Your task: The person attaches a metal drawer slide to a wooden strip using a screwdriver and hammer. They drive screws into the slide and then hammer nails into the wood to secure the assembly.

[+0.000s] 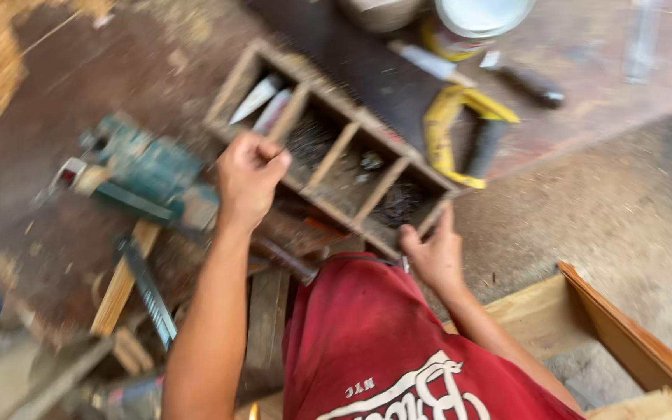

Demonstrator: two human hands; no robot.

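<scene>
Motion blur hides what the closed left hand (249, 177) pinches, if anything.

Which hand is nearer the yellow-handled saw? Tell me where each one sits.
Right. The right hand rests at the wooden tray's near corner, just below the yellow-handled saw. The left hand is fisted over the tray's left compartments, farther away.

Soft even daylight, heavy motion blur throughout
</scene>
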